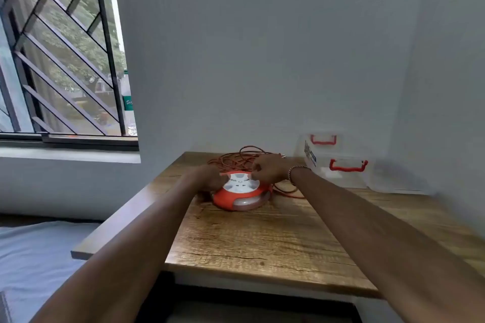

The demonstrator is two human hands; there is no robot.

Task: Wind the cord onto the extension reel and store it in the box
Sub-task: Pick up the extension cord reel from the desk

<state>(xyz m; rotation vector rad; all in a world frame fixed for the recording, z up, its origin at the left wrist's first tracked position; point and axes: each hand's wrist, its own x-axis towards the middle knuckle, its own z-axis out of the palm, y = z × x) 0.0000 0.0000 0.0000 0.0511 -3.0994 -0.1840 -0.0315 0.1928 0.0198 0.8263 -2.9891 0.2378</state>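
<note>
Both our left hand [210,178] and right hand [267,169] grip the reel [240,191]; we should steady it and feed the far cord [236,158] evenly.

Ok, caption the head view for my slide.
Both hands, left and right, on the orange extension reel, loose cord behind, clear box nearby.
</note>
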